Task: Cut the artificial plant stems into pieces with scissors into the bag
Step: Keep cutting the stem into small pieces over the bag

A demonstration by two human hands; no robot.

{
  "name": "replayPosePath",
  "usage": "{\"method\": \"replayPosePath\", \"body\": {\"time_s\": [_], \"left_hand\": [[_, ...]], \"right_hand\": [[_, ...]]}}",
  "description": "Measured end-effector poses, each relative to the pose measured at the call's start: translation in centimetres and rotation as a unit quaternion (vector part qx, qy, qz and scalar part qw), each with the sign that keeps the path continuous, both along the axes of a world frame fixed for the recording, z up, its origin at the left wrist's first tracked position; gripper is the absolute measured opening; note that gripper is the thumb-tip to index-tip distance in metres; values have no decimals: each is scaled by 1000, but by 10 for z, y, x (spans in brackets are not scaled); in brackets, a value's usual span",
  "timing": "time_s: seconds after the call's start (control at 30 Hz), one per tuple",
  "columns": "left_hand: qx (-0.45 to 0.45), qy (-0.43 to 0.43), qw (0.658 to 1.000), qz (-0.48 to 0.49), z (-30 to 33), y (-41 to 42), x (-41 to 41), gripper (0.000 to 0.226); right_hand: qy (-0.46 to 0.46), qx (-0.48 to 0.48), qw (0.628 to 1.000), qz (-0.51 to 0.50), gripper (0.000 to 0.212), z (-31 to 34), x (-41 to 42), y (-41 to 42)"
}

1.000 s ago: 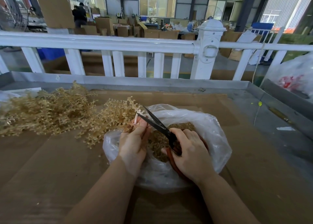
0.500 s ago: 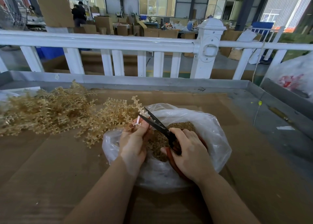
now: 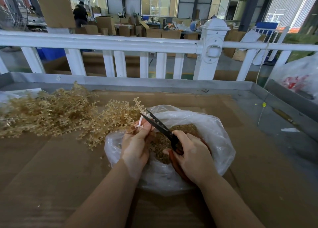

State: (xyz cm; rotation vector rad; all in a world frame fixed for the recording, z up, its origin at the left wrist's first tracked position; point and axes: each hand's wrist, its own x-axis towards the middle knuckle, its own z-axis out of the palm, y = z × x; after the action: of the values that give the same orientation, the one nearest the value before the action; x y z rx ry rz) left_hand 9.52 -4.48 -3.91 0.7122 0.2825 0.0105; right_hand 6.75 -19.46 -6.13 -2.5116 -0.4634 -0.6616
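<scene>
A clear plastic bag (image 3: pixel 222 138) lies open on the cardboard, holding a heap of cut tan pieces (image 3: pixel 185 127). My left hand (image 3: pixel 136 145) pinches a tan artificial plant stem (image 3: pixel 139 105) over the bag's left rim; the stem sticks up and away from me. My right hand (image 3: pixel 191 157) grips the red handles of black-bladed scissors (image 3: pixel 159 126). The blades look nearly closed and meet the stem just above my left fingers. A pile of uncut tan stems (image 3: pixel 51 114) spreads to the left of the bag.
Brown cardboard (image 3: pixel 51 176) covers the grey metal table (image 3: pixel 258 96), which has raised edges. A white railing (image 3: pixel 120 43) runs behind it. A second plastic bag (image 3: pixel 299 76) sits at the far right. A person stands among cardboard boxes in the background.
The scissor blades have closed in on the stem. The stem tip has shifted slightly right. Both hands stay over the bag.
</scene>
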Motion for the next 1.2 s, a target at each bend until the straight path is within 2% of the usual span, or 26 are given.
{"method": "replayPosePath", "body": {"time_s": [0.13,0.2,0.37,0.5,0.67,0.97,1.2], "left_hand": [[-11,-17,1000,10,0,-1,-1,52],[-11,-21,1000,15,-1,-1,0,57],[-5,-17,1000,18,-5,-1,2,42],[4,-19,1000,10,-6,2,0,48],[25,-23,999,-3,-7,1,1,19],[38,-28,999,10,-8,0,1,22],[39,-54,998,-2,-9,-1,2,25]], "right_hand": [[5,-3,1000,2,46,2,-1,1],[4,-7,1000,3,49,3,-2,1],[-4,-14,1000,-2,57,3,-4,2],[-2,-11,1000,-7,53,3,-4,2],[4,-17,1000,-10,50,2,-3,1],[10,-38,999,-6,55,2,-2,-2],[9,-20,1000,-8,61,3,-3,-1]]}}
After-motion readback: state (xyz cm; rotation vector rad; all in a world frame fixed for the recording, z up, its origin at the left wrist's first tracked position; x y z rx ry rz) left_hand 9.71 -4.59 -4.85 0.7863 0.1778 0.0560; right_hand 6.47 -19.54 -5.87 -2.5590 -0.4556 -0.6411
